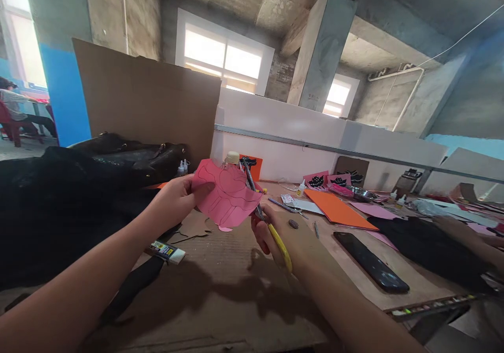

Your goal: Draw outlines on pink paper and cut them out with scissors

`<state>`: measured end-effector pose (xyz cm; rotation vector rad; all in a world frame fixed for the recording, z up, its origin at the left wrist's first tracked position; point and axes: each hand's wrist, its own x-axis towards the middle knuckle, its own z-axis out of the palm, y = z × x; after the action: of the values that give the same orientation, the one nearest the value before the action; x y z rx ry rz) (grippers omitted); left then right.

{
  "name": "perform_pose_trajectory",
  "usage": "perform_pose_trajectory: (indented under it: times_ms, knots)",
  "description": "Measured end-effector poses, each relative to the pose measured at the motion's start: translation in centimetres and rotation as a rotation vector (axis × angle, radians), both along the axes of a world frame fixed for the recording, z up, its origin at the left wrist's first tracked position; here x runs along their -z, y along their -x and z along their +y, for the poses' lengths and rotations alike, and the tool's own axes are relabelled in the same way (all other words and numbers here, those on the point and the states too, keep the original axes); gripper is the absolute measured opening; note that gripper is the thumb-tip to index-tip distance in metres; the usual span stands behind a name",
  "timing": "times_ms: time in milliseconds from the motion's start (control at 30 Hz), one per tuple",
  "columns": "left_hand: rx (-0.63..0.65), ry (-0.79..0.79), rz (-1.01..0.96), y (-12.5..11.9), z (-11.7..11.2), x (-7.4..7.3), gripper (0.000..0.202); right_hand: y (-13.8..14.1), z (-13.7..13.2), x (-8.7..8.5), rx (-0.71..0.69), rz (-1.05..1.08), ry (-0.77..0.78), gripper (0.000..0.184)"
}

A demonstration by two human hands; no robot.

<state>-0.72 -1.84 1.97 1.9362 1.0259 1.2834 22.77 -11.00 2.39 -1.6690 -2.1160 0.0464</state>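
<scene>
My left hand [183, 191] pinches the left edge of a pink sheet of paper [226, 187] held up over the table. Dark drawn outlines with rounded and petal-like shapes cover the sheet. Yellow-handled scissors [280, 245] are in my right hand [271, 232], their blades pointing up and away at the paper's right edge. Whether the blades are cutting into it I cannot tell. A small flap of paper hangs at the sheet's lower edge. Below my left hand lies an eraser [177, 256] in a printed sleeve, near thin dark scraps.
A black phone [372, 262] and orange sheets [337, 208] lie to the right. A lidded bottle [232, 158] stands behind the paper. Black bags [129, 158] fill the left, before a cardboard panel [147, 101]. Another person's arm [468, 237] reaches in over black cloth at right.
</scene>
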Motion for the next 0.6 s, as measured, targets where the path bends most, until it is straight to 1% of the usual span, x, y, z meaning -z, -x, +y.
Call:
perform_pose_trajectory:
  times_ms: [167,233,367,500,600]
  knots:
    - [0.03,0.029,-0.033,-0.2,-0.1,-0.1,0.047,0.5,-0.5,-0.5,-0.035,-0.011,-0.007,0.024]
    - [0.037,0.03,-0.04,-0.2,-0.1,-0.2,0.047,0.4,-0.4,-0.4,-0.018,-0.014,-0.013,0.025]
    - [0.043,0.026,-0.042,-0.1,-0.1,-0.1,0.043,0.0,-0.1,0.3,-0.034,0.025,-0.049,0.027]
    - [0.05,0.005,-0.032,0.0,0.1,0.1,0.041,-0.3,0.0,0.7,-0.025,0.063,-0.051,0.029]
    - [0.063,0.008,-0.045,0.0,0.2,0.2,0.041,-0.5,0.1,0.7,-0.05,0.106,-0.073,0.032]
